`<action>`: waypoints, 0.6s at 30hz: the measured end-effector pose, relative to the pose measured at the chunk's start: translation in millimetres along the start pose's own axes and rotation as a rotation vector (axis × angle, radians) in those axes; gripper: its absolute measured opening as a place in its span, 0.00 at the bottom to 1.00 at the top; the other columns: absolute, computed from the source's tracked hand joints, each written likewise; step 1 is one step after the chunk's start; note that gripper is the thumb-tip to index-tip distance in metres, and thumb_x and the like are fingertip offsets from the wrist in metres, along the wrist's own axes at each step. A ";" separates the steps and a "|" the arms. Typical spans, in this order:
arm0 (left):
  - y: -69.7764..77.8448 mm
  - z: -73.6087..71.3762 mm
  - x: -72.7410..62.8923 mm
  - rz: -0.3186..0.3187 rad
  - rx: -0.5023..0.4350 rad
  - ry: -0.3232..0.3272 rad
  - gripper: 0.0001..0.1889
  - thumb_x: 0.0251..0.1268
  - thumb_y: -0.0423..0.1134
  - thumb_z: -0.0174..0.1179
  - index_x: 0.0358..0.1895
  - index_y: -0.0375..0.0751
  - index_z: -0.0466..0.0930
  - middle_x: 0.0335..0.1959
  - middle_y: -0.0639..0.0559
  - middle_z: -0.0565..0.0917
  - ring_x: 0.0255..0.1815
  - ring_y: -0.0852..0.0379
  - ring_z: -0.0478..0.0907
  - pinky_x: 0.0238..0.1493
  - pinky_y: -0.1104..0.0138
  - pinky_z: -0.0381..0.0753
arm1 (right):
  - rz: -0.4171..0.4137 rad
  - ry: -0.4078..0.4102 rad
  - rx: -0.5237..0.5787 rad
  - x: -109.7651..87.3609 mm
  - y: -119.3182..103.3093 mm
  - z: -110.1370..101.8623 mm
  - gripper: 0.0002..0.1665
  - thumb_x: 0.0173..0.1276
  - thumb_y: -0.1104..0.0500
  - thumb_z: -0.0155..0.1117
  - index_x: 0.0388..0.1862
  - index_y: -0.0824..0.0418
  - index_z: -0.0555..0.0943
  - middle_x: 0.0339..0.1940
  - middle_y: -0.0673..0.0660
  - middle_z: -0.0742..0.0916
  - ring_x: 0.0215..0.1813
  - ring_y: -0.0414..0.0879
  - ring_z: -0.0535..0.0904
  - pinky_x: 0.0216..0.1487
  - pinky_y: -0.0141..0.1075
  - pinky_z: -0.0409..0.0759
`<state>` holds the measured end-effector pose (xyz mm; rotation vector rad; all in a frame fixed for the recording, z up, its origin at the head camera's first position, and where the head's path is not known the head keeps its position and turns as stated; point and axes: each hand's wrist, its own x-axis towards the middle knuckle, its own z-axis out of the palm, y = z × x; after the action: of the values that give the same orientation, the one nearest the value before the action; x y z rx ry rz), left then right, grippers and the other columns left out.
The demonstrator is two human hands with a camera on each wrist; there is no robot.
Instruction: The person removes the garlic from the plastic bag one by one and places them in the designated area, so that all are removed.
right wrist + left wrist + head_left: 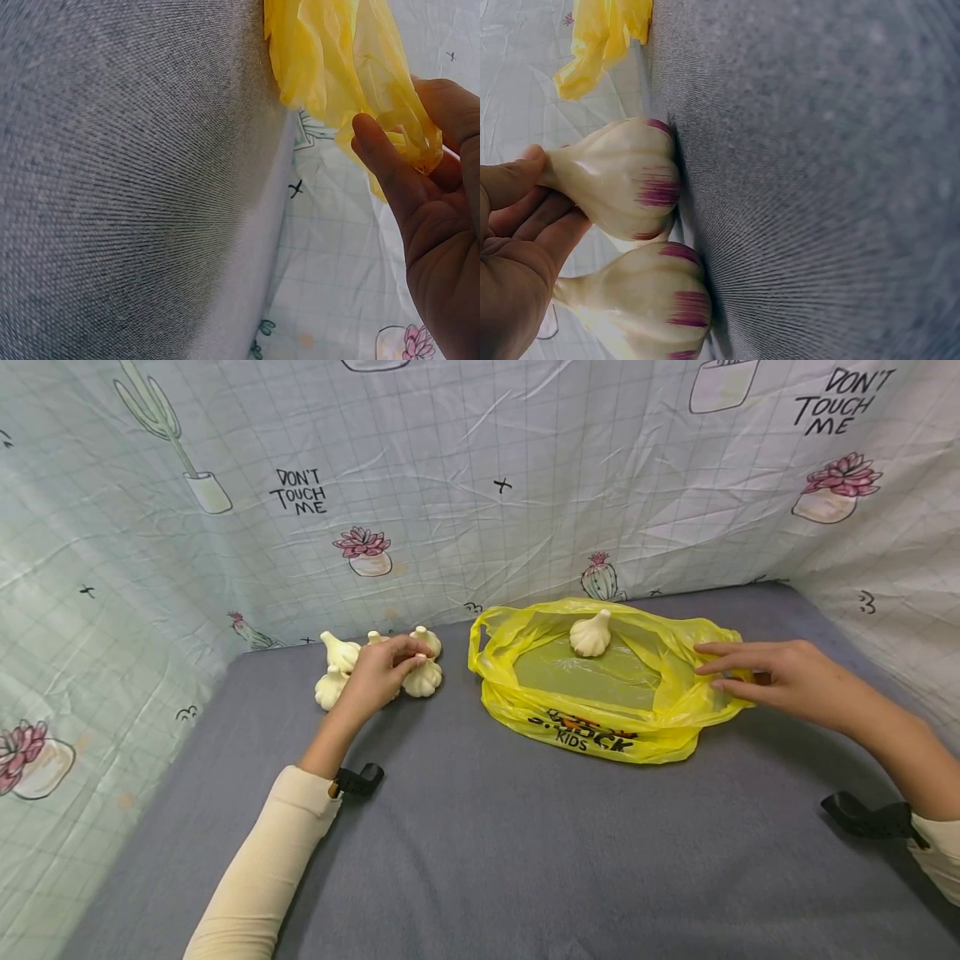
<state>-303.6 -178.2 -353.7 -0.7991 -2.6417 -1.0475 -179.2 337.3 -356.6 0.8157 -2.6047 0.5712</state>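
Observation:
My left hand [378, 670] pinches the stem of a white garlic bulb [423, 678] at the front right of a small group. In the left wrist view, the pinched garlic bulb [622, 180] shows purple streaks near its base, which is right at the cloth. Another garlic bulb [649, 307] sits close beside it. A yellow plastic bag [506, 702] lies with its mouth spread wide, and one garlic bulb [590, 634] is inside its opening. At the bag's right end, my right hand [787, 678] holds the rim, with thumb and fingers around the thin plastic [397, 97].
Several more garlic bulbs, including one at the back left [340, 653], stand around my left hand. Grey cloth [525, 852] covers the table. A printed curtain [450, 468] hangs along the back and sides.

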 end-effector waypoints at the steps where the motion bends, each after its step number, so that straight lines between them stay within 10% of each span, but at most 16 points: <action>1: 0.1 0.3 -0.2 0.001 -0.005 0.000 0.08 0.70 0.30 0.64 0.48 0.33 0.87 0.44 0.41 0.89 0.45 0.48 0.87 0.44 0.63 0.82 | 0.001 0.000 0.003 -0.2 0.1 0.2 0.21 0.58 0.67 0.77 0.49 0.50 0.90 0.64 0.33 0.79 0.28 0.29 0.69 0.27 0.24 0.65; 18: -1.1 1.0 -2.2 -0.014 0.014 -0.001 0.09 0.74 0.35 0.62 0.50 0.38 0.88 0.45 0.45 0.89 0.40 0.52 0.84 0.39 0.64 0.78 | 0.017 -0.006 -0.004 -3.7 3.0 2.4 0.21 0.58 0.67 0.77 0.49 0.50 0.90 0.64 0.33 0.79 0.27 0.29 0.68 0.27 0.25 0.63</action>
<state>-302.4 -179.1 -355.9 -0.7794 -2.6559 -1.0319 -178.7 340.2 -361.1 0.7964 -2.6196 0.5683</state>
